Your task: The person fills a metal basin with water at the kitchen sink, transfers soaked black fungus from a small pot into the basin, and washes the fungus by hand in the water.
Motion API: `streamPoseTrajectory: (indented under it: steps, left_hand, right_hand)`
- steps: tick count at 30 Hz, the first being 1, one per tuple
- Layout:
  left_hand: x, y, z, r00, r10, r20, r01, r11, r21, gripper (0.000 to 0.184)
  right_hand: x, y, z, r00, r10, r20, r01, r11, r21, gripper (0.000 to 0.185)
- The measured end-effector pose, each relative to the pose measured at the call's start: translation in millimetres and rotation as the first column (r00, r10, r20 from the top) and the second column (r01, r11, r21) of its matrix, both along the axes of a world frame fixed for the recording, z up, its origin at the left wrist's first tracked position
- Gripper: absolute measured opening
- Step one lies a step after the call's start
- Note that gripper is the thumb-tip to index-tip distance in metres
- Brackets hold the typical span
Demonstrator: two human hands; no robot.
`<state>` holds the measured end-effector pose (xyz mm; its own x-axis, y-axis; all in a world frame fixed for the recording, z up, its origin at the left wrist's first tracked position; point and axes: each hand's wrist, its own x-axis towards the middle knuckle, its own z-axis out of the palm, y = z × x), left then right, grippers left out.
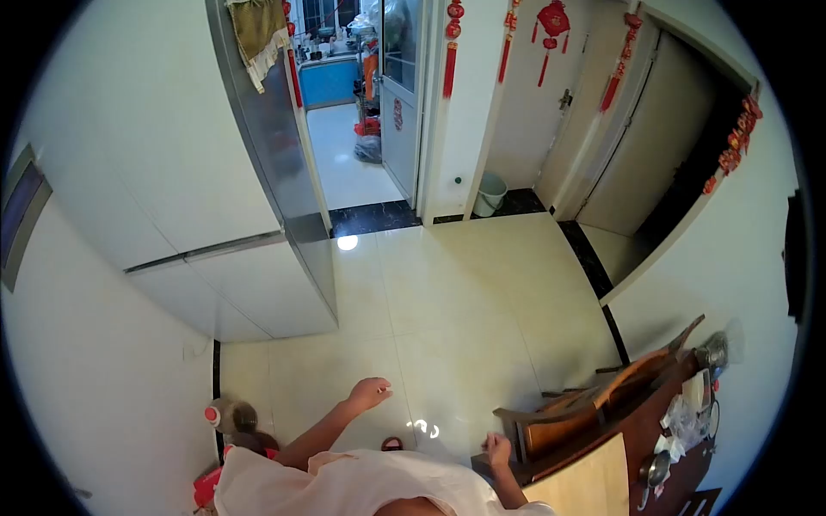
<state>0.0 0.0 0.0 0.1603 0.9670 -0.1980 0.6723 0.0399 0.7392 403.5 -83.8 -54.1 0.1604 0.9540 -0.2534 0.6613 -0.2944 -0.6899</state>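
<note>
My left hand (372,393) is held out over the tiled floor, its fingers curled in. A tiny white spot shows at its fingertips, too small to name. My right hand (497,451) hangs beside a wooden chair (559,426), fingers bent together; what they hold, if anything, cannot be seen. Close to that hand is a light wooden board or tabletop (594,482). One dark slipper (392,444) shows below my pale shirt (361,482).
A tall fridge (198,155) stands to the left. Ahead, a door (400,112) opens onto a kitchen. A pale bucket (490,193) sits by another door. Several things, including a metal pan (656,469), lie on the dark table at right. A large bottle (225,417) stands at lower left.
</note>
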Motion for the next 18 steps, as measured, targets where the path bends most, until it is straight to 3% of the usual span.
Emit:
streamPoseTrajectory:
  steps: [2, 3, 4, 5, 6, 8, 10, 12, 14, 15, 16, 17, 18]
  left_hand:
    - [16, 5, -12, 0.999, -0.036, -0.032, 0.036, 0.999, 0.017, 0.033]
    - [-63, 76, -17, 0.998, -0.029, -0.056, 0.028, 1.000, -0.011, 0.031]
    - [-57, 61, -37, 1.000, -0.016, -0.006, 0.016, 0.998, -0.062, 0.030]
    - [-74, 136, -42, 1.000, -0.007, 0.009, 0.007, 1.000, 0.017, 0.029]
    - [-82, 160, -53, 0.999, 0.044, 0.006, -0.044, 0.999, -0.023, 0.028]
    - [-118, 223, -70, 0.990, 0.141, -0.025, -0.142, 0.986, -0.081, 0.026]
    - [-168, 248, -132, 0.951, 0.310, -0.008, -0.309, 0.943, -0.127, 0.023]
    - [-229, 272, -200, 0.827, 0.561, 0.038, -0.531, 0.802, -0.272, 0.025]
    - [-269, 278, -209, 0.424, 0.906, 0.012, -0.692, 0.333, -0.640, 0.028]
    - [-273, 275, -184, 0.343, 0.939, -0.028, -0.686, 0.230, -0.690, 0.029]
    - [-298, 275, -211, 0.356, 0.934, -0.028, -0.530, 0.177, -0.829, 0.027]
    - [-314, 281, -224, 0.316, 0.940, 0.126, -0.497, 0.277, -0.822, 0.023]
    - [-306, 292, -201, 0.269, 0.960, 0.075, -0.603, 0.229, -0.764, 0.022]
  right_hand:
    - [13, -11, -62, 0.992, 0.008, 0.128, 0.006, 0.994, -0.112, 0.038]
    - [-4, 0, -94, 0.973, 0.047, 0.227, -0.004, 0.982, -0.189, 0.036]
    - [12, -4, -94, 0.943, 0.124, 0.307, -0.026, 0.952, -0.306, 0.035]
    - [12, 28, -111, 0.917, 0.184, 0.355, -0.038, 0.924, -0.380, 0.034]
    - [20, 30, -113, 0.881, 0.264, 0.392, -0.049, 0.876, -0.480, 0.033]
    - [17, 84, -121, 0.833, 0.361, 0.420, -0.065, 0.816, -0.574, 0.031]
    - [9, 142, -129, 0.789, 0.449, 0.418, -0.106, 0.771, -0.629, 0.030]
    - [-4, 226, -140, 0.729, 0.534, 0.427, -0.175, 0.750, -0.638, 0.028]
    - [-15, 327, -153, 0.563, 0.666, 0.489, -0.359, 0.730, -0.581, 0.027]
    - [-21, 387, -160, 0.442, 0.715, 0.542, -0.467, 0.699, -0.541, 0.027]
    - [-36, 452, -163, 0.375, 0.717, 0.588, -0.525, 0.687, -0.502, 0.026]
    - [-59, 543, -165, 0.594, 0.707, 0.384, -0.470, 0.692, -0.548, 0.025]
    - [-84, 612, -162, 0.390, 0.737, 0.553, -0.688, 0.632, -0.357, 0.029]
